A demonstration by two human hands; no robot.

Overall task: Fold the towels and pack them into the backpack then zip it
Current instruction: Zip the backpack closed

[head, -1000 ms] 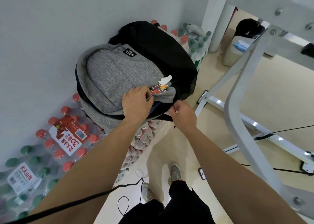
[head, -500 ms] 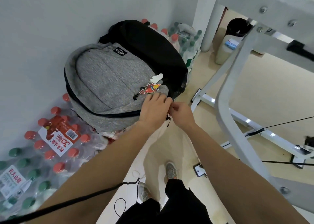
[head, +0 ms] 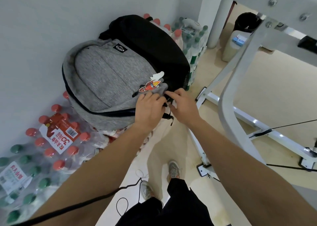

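Note:
The grey and black backpack [head: 109,78] lies on packs of bottled water against the wall. A dark zipper line runs closed around its grey front panel. A red and white charm [head: 151,85] hangs near the bag's lower right corner. My left hand [head: 148,108] presses on that corner with fingers curled over the grey fabric. My right hand [head: 182,105] meets it there, fingers pinched at the zipper end; a black pull tab or strap dangles below. No towels are visible.
Shrink-wrapped water bottles with red caps [head: 56,140] and green caps [head: 25,182] fill the floor at left. A white metal frame [head: 229,95] stands at right, with black cables across it. My shoes [head: 173,169] are on the beige floor.
My left hand slid from the middle of the front panel to the lower right corner, and both hands now meet there. The open gap at the zipper is no longer visible.

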